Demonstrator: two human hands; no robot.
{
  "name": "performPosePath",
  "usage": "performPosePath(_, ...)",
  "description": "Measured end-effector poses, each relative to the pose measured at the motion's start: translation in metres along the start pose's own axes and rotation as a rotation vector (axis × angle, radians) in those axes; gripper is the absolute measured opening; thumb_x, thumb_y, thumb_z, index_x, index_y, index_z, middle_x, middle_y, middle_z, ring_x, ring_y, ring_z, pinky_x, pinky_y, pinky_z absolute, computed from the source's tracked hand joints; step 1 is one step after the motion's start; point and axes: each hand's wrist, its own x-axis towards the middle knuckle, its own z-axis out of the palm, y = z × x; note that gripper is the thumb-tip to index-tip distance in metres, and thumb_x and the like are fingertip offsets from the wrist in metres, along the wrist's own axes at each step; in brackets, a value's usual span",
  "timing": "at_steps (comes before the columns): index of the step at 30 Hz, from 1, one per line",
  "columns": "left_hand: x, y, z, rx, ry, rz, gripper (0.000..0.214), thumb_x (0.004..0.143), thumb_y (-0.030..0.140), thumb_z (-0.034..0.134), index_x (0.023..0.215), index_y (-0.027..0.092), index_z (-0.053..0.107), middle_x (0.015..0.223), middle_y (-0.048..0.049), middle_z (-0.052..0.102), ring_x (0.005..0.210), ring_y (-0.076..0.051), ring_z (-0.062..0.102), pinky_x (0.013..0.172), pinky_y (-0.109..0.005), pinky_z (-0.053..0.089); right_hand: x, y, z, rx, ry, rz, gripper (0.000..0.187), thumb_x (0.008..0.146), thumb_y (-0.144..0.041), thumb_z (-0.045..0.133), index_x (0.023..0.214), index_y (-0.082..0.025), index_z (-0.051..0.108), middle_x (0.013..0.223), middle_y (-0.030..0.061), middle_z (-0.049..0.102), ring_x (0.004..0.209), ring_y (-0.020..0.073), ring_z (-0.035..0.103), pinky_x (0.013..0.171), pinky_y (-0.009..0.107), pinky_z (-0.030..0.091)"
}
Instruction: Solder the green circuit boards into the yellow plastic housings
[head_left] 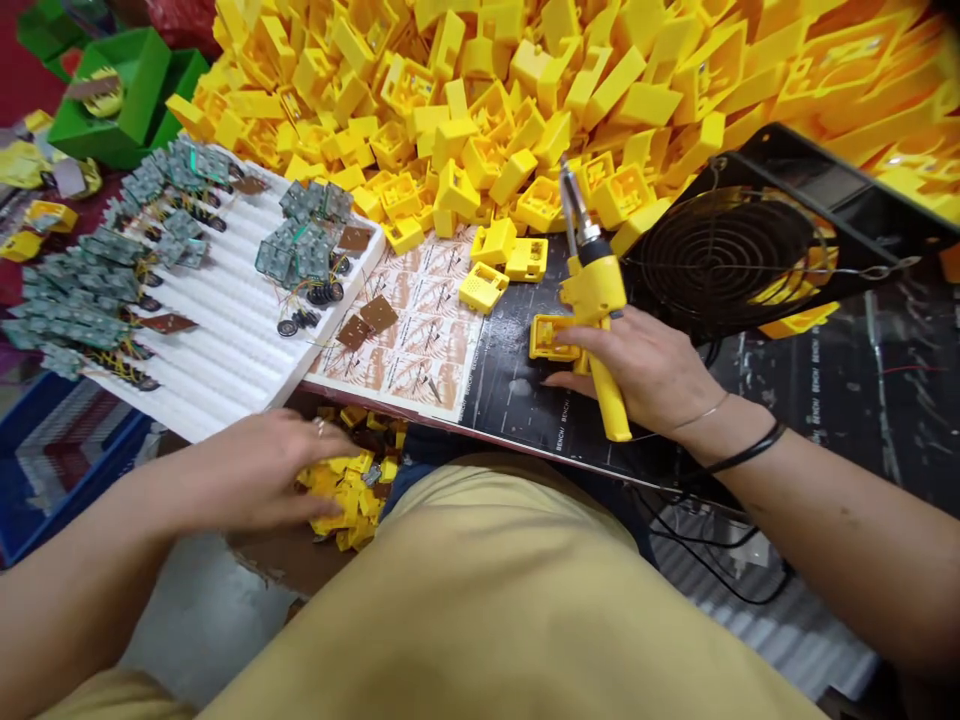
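Observation:
My right hand [652,365] is wrapped round the handle of a yellow soldering gun [592,290], its metal tip pointing away from me. Under its thumb and fingertips, a small open yellow plastic case [551,338] sits on the black bench; whether they touch it I cannot tell. My left hand [259,470] is below the bench edge with its fingers apart. Beneath it, a carton holds many yellow plastic pieces [352,500]; the hand covers part of them. Just beyond the gripped tool, several yellow cases [484,287] stand together.
A huge heap of yellow cases [465,130] fills the back. A black fan [720,240] stands right. Left lies a white foam tray [225,340] bearing circuit boards [90,290] with wires. Brown boards [367,320] lie on patterned paper. Green boxes [112,90] and a blue crate [67,450] are far left.

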Motion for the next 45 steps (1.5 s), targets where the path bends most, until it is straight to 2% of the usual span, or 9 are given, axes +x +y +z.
performPosePath(3, 0.062, 0.002, -0.005, 0.026, 0.242, -0.047, 0.044, 0.102, 0.044, 0.04, 0.117, 0.02, 0.073, 0.116, -0.0125, 0.075, 0.098, -0.027, 0.072, 0.088, -0.04, 0.055, -0.004, -0.003, -0.007, 0.017, 0.012, 0.068, 0.048, 0.094, -0.057, 0.064, 0.123, -0.019, 0.056, 0.089, 0.008, 0.064, 0.086, 0.0263, 0.063, 0.079, 0.04, 0.055)
performPosePath(6, 0.139, 0.014, -0.011, 0.083, 0.534, -0.056, 0.046, 0.099, 0.045, 0.048, 0.135, 0.021, 0.065, 0.141, -0.0156, 0.062, 0.128, -0.032, 0.059, 0.108, -0.049, 0.046, -0.015, -0.003, -0.009, 0.036, 0.004, 0.125, 0.044, 0.095, -0.051, 0.065, 0.123, -0.018, 0.054, 0.097, 0.0104, 0.066, 0.09, 0.0274, 0.065, 0.081, 0.041, 0.057)
performPosePath(11, 0.205, 0.048, -0.011, 0.105, 0.543, 0.2, 0.059, 0.095, 0.052, 0.058, 0.146, 0.022, 0.056, 0.149, -0.0153, 0.057, 0.137, -0.035, 0.049, 0.115, -0.055, 0.034, -0.035, -0.017, -0.012, 0.075, 0.033, 0.181, 0.03, 0.099, -0.036, 0.064, 0.123, -0.022, 0.053, 0.101, 0.0078, 0.07, 0.091, 0.0242, 0.07, 0.076, 0.035, 0.059)
performPosePath(19, 0.165, 0.06, -0.004, 0.15, 0.334, 0.379, 0.055, 0.095, 0.037, 0.059, 0.146, 0.018, 0.054, 0.138, -0.0165, 0.064, 0.122, -0.033, 0.059, 0.103, -0.048, 0.044, -0.033, -0.061, -0.027, 0.175, 0.109, 0.23, 0.016, 0.098, -0.021, 0.06, 0.113, -0.021, 0.053, 0.105, 0.0069, 0.074, 0.089, 0.0172, 0.071, 0.076, 0.028, 0.06)
performPosePath(26, 0.188, 0.019, -0.024, 0.124, 0.63, -0.094, 0.054, 0.094, 0.054, 0.053, 0.137, 0.023, 0.061, 0.14, -0.0161, 0.058, 0.129, -0.036, 0.052, 0.108, -0.053, 0.042, -0.023, -0.051, -0.011, -0.032, 0.243, 0.291, 0.016, 0.099, -0.021, 0.063, 0.114, -0.017, 0.061, 0.079, -0.0008, 0.07, 0.061, 0.0129, 0.066, 0.056, 0.025, 0.046)
performPosePath(32, 0.184, 0.013, -0.023, -0.064, 0.599, -0.063, 0.05, 0.092, 0.043, 0.045, 0.129, 0.016, 0.067, 0.135, -0.016, 0.062, 0.115, -0.028, 0.062, 0.101, -0.044, 0.049, -0.028, -0.032, -0.013, -0.085, 0.221, 0.268, 0.026, 0.099, -0.026, 0.064, 0.123, -0.021, 0.058, 0.095, 0.0049, 0.072, 0.083, 0.021, 0.07, 0.072, 0.031, 0.054)
performPosePath(35, 0.167, 0.016, -0.041, -0.224, 0.407, -0.027, 0.046, 0.093, 0.043, 0.037, 0.1, 0.017, 0.074, 0.095, -0.008, 0.073, 0.086, -0.02, 0.066, 0.081, -0.034, 0.053, -0.032, -0.029, -0.015, 0.009, 0.144, 0.249, 0.039, 0.096, -0.045, 0.067, 0.124, -0.02, 0.055, 0.1, 0.0084, 0.07, 0.088, 0.0256, 0.07, 0.08, 0.039, 0.058)
performPosePath(40, 0.173, 0.027, -0.05, 0.025, 0.055, -0.104, 0.061, 0.09, 0.069, 0.042, 0.061, 0.019, 0.063, 0.056, -0.0034, 0.058, 0.055, -0.015, 0.053, 0.062, -0.029, 0.042, -0.033, -0.039, -0.011, 0.158, 0.079, 0.199, 0.03, 0.098, -0.025, 0.062, 0.125, -0.023, 0.051, 0.106, 0.0075, 0.07, 0.09, 0.0221, 0.069, 0.076, 0.034, 0.058)
performPosePath(45, 0.157, 0.036, -0.032, 0.254, 0.409, -0.297, 0.07, 0.093, 0.077, 0.038, 0.112, 0.019, 0.073, 0.104, -0.0126, 0.073, 0.095, -0.028, 0.068, 0.08, -0.037, 0.051, -0.035, -0.046, -0.011, 0.201, 0.073, 0.166, 0.035, 0.096, -0.03, 0.066, 0.126, -0.02, 0.05, 0.102, 0.0095, 0.068, 0.091, 0.026, 0.068, 0.08, 0.039, 0.059)
